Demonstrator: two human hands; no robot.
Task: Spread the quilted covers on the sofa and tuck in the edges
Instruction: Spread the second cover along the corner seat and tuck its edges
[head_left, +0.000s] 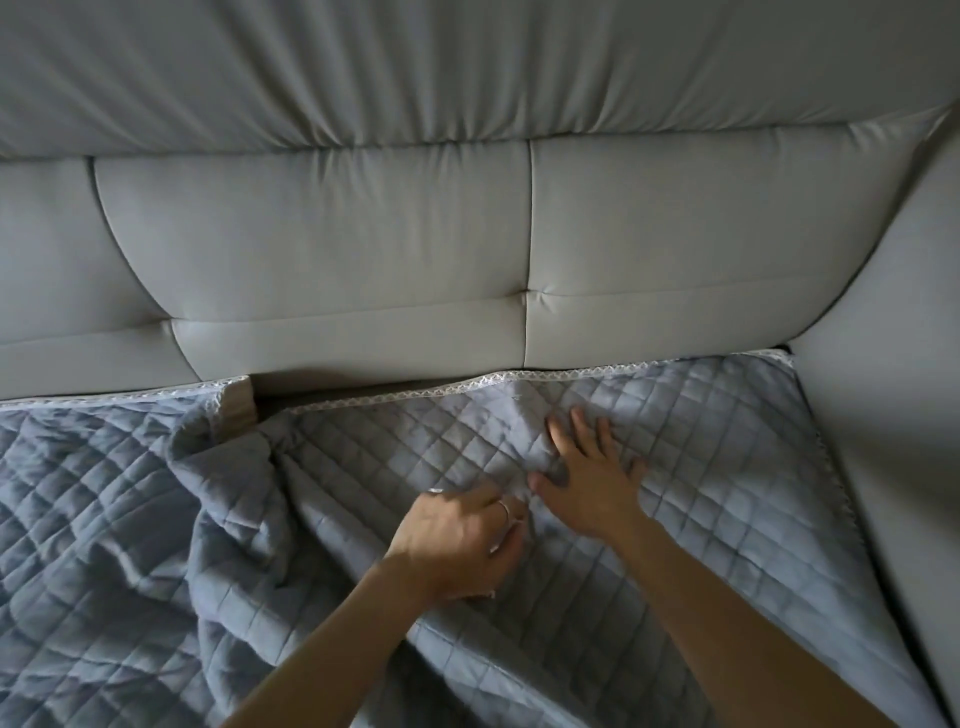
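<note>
Fingers (511, 512) pinch one of two quilted covers (701, 467); right hand (587, 478) flat.

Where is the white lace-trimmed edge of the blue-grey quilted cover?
In the head view, the lace-trimmed edge runs along the grey sofa backrest base, beyond the right hand.

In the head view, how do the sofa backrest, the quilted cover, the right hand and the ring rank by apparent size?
1. Sofa backrest and quilted cover: alike, too close to rank.
2. Right hand.
3. Ring on the left hand.
</note>
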